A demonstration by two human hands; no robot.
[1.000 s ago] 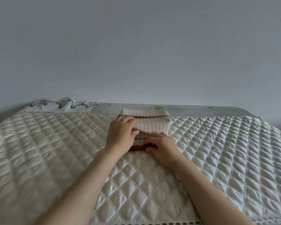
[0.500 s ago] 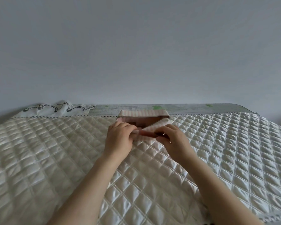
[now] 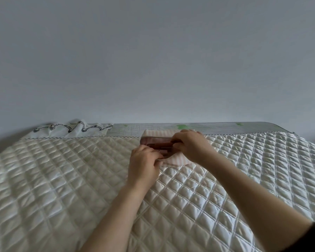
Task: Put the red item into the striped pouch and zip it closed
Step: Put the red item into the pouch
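Observation:
The pink-and-white striped pouch (image 3: 173, 160) lies near the far edge of the quilted cover, its mouth held open toward me. My left hand (image 3: 144, 166) pinches the near lip of the opening at its left end. My right hand (image 3: 191, 146) grips the red item (image 3: 160, 144), a dark red oblong piece, which lies across the open mouth and sits partly inside. The pouch's right side is hidden under my right hand.
A white quilted cover (image 3: 62, 179) spreads over the whole surface. Behind it runs a grey gridded mat (image 3: 225, 127) along the wall. A crumpled white cloth with dark rope trim (image 3: 71, 129) sits at the far left.
My right hand has lifted the red item from in front of the pouch up into its open mouth. My left hand has shifted from the pouch's top to its near lip.

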